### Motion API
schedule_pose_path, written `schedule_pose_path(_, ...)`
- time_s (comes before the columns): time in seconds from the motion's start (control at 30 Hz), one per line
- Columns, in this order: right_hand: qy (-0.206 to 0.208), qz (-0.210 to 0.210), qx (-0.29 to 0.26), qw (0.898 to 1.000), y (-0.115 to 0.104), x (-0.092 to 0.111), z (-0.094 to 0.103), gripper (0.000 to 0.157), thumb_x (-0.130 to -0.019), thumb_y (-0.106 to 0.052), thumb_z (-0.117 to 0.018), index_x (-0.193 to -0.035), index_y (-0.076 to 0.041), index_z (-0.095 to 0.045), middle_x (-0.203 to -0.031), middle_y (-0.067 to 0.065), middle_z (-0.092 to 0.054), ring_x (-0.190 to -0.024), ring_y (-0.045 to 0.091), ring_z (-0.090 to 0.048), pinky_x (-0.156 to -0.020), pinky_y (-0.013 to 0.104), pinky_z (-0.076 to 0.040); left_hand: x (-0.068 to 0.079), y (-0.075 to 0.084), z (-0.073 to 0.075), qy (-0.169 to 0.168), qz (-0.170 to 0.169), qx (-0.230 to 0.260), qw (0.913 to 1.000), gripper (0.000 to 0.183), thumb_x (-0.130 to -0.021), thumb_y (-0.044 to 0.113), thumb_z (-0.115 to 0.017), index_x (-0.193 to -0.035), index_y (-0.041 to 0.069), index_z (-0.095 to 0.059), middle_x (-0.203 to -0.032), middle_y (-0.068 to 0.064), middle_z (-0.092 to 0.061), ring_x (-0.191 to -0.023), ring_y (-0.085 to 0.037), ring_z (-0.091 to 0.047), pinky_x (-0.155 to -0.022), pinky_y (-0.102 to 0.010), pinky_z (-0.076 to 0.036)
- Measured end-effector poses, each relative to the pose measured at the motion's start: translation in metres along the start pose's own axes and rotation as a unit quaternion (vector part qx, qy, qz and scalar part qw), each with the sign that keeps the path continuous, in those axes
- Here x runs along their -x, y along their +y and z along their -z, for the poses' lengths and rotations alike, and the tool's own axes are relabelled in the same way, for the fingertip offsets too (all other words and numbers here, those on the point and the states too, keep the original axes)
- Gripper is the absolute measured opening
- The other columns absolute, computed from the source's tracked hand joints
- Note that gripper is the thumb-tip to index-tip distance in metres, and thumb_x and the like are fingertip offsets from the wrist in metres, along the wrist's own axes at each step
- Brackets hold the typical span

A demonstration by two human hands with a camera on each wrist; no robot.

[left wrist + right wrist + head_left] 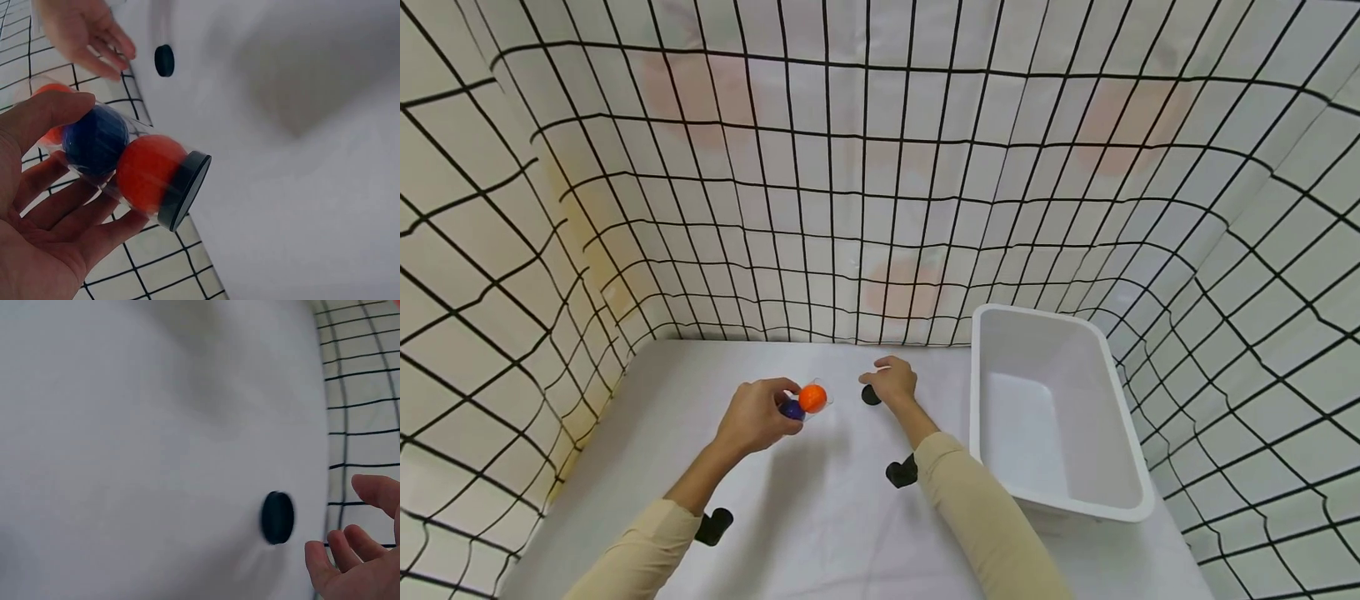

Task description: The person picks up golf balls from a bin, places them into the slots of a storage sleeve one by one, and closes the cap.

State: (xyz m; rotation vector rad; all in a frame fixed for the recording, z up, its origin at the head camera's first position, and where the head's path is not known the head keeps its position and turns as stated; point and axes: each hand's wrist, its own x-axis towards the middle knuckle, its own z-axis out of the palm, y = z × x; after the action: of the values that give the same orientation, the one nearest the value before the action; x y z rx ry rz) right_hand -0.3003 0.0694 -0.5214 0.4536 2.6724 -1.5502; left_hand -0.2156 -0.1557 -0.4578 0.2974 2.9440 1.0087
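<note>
In my left hand I grip a clear plastic tube, thumb on one side and fingers on the other. Inside it are two orange balls with a blue ball between them. A dark cap covers the tube's near end in the left wrist view. My right hand is over the far part of the table, fingers apart and holding nothing. Close by its fingertips lies a loose round black lid on the white tabletop.
A deep white plastic bin stands on the right of the table, beside my right forearm. Black wire mesh rises along the back and both sides. Small black devices show beside both wrists.
</note>
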Motion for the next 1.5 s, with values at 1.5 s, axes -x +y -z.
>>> schedule_pose_path(1.5, 0.079, 0.067, 0.039, 0.994, 0.06, 0.003, -0.04, 0.043, -0.071, -0.004, -0.085, -0.112, 0.001, -0.072, -0.112, 0.021, -0.067, -0.111, 0.037, -0.056, -0.097, 0.05, -0.047, 0.003, 0.004, 0.004, 0.005, 0.012, -0.016, 0.9998, 0.043, -0.074, 0.013, -0.087, -0.113, 0.006, -0.073, -0.094, -0.012, -0.075, -0.08, -0.023, -0.067, -0.075, -0.038, -0.061)
